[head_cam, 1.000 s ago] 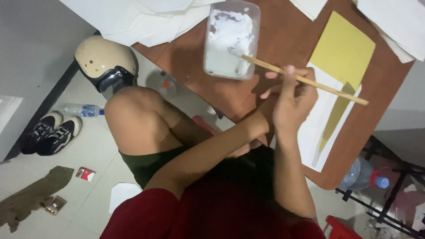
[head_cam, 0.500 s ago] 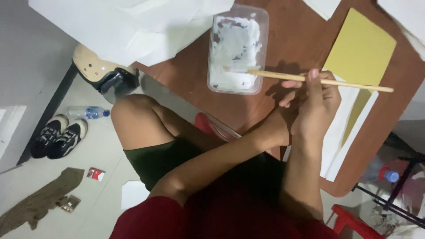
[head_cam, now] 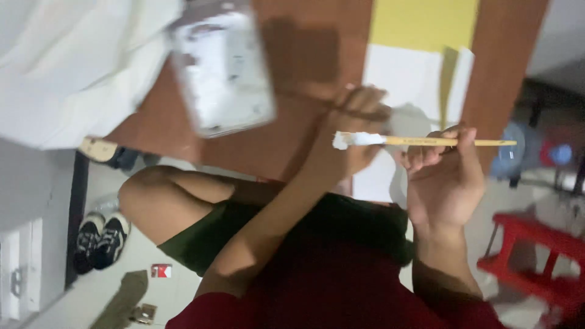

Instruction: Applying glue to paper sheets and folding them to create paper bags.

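My right hand [head_cam: 442,176] pinches a thin yellow-handled brush [head_cam: 439,141] held level above the brown table [head_cam: 304,55]. The brush tip, loaded with white paste, points left and lies just in front of my left hand [head_cam: 350,131]. My left hand's fingers are curled near the edge of a white sheet [head_cam: 399,79]; blur hides whether it holds anything. A clear plastic tub [head_cam: 222,70] smeared with white paste sits on the table to the left of both hands. A yellow sheet [head_cam: 423,24] lies beyond the white one.
Large white papers [head_cam: 73,61] cover the table's left end. On the floor are a pair of dark shoes [head_cam: 97,240], a helmet [head_cam: 100,149] by the table edge, a red stool [head_cam: 536,256] at right and a blue water bottle [head_cam: 512,152].
The brush tip has come out of the tub carrying white paste and moved right. My hands have separated, and the view has swung and blurred.
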